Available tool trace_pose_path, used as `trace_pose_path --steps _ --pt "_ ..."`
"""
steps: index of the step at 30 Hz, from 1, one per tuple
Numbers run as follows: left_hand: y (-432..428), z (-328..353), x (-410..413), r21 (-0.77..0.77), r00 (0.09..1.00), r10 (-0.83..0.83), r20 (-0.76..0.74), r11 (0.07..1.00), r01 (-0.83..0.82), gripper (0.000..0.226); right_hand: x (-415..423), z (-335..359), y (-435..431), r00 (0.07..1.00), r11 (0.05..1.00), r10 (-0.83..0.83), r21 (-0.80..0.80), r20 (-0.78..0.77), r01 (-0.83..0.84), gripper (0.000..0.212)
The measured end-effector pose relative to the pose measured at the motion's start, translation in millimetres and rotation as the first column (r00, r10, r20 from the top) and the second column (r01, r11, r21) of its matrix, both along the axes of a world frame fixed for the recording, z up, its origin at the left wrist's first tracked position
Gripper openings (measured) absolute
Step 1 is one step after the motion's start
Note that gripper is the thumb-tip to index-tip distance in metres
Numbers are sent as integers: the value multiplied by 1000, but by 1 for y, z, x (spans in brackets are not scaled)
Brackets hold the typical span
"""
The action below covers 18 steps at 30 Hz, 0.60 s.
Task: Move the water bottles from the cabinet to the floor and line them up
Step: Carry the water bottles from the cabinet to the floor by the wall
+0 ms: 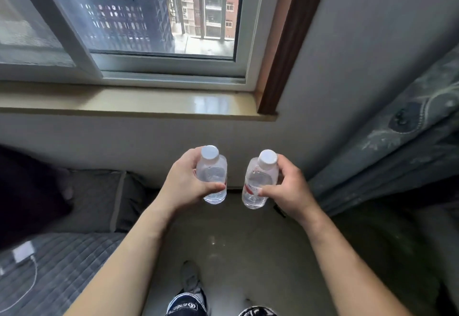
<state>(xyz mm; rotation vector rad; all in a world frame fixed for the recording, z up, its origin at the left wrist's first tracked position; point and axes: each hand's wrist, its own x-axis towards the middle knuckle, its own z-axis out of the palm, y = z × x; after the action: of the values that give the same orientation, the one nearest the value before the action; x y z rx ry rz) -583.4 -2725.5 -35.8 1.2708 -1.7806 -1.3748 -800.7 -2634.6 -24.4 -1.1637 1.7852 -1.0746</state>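
I hold two small clear water bottles with white caps upright in the air above the floor (231, 246). My left hand (183, 184) grips the left bottle (213, 174) around its body. My right hand (290, 189) grips the right bottle (258, 181), which carries a red and white label. The two bottles hang side by side with a small gap between them, in front of the wall below the window sill (139, 104). No cabinet is in view.
A bed with a grey quilted cover (62, 261) lies at the left, with a white charger and cable (23, 253) on it. A patterned curtain (402, 142) hangs at the right. My feet (188, 291) stand on the glossy floor strip between them.
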Motion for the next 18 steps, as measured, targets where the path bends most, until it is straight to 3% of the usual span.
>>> trace_pose_path --steps 11,18 --pt "-104 -50 26 21 989 -98 113 995 96 71 28 -43 -93 1000 995 -31 95 5 30 60" --pt "-136 -119 18 25 986 -66 152 998 63 74 22 -121 -138 1000 990 8 141 6 -8 64"
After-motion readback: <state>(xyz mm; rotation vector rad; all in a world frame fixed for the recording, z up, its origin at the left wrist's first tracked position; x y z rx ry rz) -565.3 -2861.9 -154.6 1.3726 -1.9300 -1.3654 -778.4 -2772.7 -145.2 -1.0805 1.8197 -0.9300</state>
